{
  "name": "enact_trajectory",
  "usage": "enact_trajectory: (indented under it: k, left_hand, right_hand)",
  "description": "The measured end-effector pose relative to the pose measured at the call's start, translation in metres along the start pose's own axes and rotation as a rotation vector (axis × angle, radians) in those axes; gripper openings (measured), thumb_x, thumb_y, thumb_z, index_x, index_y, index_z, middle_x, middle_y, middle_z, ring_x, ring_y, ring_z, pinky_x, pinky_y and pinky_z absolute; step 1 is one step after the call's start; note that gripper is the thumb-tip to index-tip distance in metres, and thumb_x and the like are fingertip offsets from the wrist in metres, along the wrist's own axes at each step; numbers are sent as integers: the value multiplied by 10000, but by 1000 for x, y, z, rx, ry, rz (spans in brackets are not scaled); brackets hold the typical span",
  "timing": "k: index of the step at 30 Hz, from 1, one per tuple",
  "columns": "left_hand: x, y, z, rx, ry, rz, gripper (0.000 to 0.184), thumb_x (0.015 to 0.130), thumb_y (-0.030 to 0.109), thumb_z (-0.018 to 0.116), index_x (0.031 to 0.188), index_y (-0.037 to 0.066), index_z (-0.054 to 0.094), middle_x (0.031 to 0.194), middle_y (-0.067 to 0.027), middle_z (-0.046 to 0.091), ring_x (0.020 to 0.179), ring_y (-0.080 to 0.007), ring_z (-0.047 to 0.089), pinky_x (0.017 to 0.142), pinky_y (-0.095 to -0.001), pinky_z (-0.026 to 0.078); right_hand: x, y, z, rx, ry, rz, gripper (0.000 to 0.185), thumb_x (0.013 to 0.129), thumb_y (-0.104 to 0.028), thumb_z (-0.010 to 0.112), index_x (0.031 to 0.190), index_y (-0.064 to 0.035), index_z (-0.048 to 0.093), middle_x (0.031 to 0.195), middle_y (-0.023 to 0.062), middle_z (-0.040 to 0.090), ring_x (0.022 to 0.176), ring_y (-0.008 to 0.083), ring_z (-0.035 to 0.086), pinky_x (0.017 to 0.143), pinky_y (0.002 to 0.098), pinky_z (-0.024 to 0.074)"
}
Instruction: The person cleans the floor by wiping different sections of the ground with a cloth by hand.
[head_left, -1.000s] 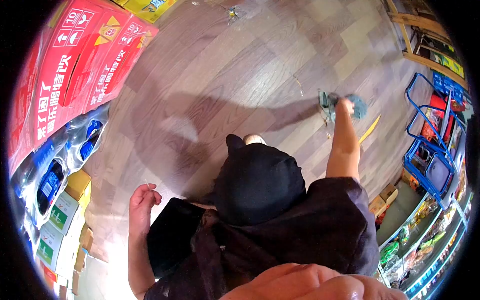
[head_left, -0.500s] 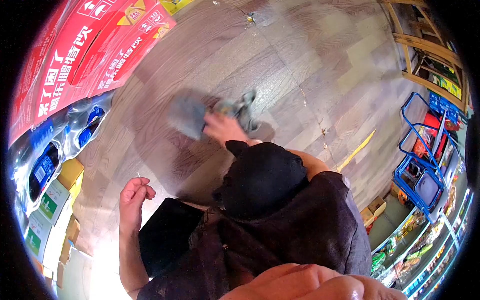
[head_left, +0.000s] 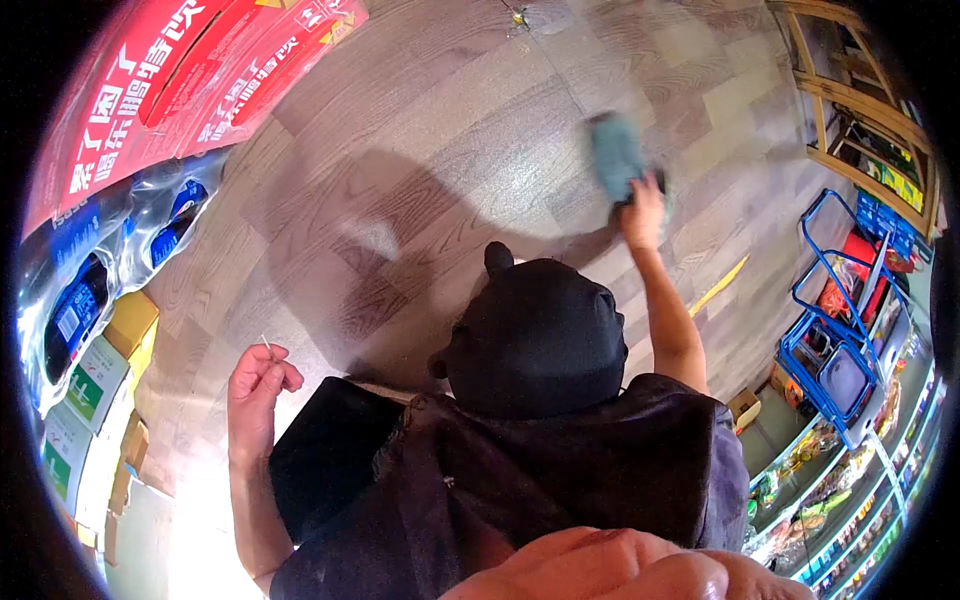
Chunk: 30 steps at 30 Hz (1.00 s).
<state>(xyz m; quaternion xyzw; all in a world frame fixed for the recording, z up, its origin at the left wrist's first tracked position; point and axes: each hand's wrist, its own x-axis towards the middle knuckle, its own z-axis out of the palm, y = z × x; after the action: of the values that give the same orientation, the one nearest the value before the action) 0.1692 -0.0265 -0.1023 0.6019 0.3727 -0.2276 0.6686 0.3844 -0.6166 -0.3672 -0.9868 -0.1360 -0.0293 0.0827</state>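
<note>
My right hand (head_left: 643,212) is out at the end of a stretched arm, pressed down at the floor (head_left: 480,110). Its fingers are closed on a grey-green cloth (head_left: 615,155), which is smeared by motion and spreads out beyond the fingertips. At the left, my left hand (head_left: 262,382) is raised beside my dark-clothed leg, fingers curled together. From between them sticks up a thin white stick (head_left: 266,342), too small to make out fully. A rounded black shape (head_left: 540,335) in the middle hides part of the floor close to my body.
Red cartons (head_left: 200,100) are stacked at upper left above shrink-wrapped bottles (head_left: 80,310). Boxes (head_left: 95,385) stand below them. On the right are a wooden rack (head_left: 860,95), a folded blue-framed step stool (head_left: 835,370) and shelves of packaged goods (head_left: 840,510). A yellow strip (head_left: 720,285) marks the floor.
My right hand has swept the cloth across the floor to the right and farther away, its arm now straighter. My left hand has shifted slightly, still pinching the white stick.
</note>
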Motion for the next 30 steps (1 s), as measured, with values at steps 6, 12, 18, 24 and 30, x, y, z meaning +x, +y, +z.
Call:
enact_trajectory:
  k: [6,12,18,24,30]
  left_hand:
    - [0,1,3,51,-51,-1,134,934,89,512,1051,36,551,788,-43,609,756,-118,545,742,-264,425]
    - [-2,-9,5,-133,-42,-60,119,942,73,511,1043,39,565,801,-47,615,754,-119,548,745,-261,435]
    - [-9,-4,10,-134,35,-67,114,943,72,515,1038,38,569,803,-48,620,758,-116,551,737,-258,446]
    - [-6,7,20,-124,68,-73,111,941,72,518,1034,41,572,798,-43,622,759,-115,559,740,-258,447]
    - [-7,-3,20,-169,51,-81,127,933,62,530,1047,38,580,822,-39,641,769,-111,576,751,-251,457]
  right_hand:
    - [55,81,24,-136,-108,1503,424,893,-283,542,1313,-240,498,1380,94,436,1220,337,477,964,488,431]
    - [258,-14,78,-108,-62,863,517,823,-374,635,1289,-182,519,1318,136,498,1223,330,483,965,480,422]
    - [287,-362,74,-133,-283,-355,266,802,-231,570,955,-31,652,1047,183,625,961,302,600,730,470,483]
    - [108,-473,54,368,-507,-1134,243,860,-198,507,970,-25,636,1170,227,502,1086,340,480,843,458,424]
    - [179,-415,77,489,-194,-1474,152,778,-185,573,861,-117,680,1261,107,556,1140,302,508,916,442,443]
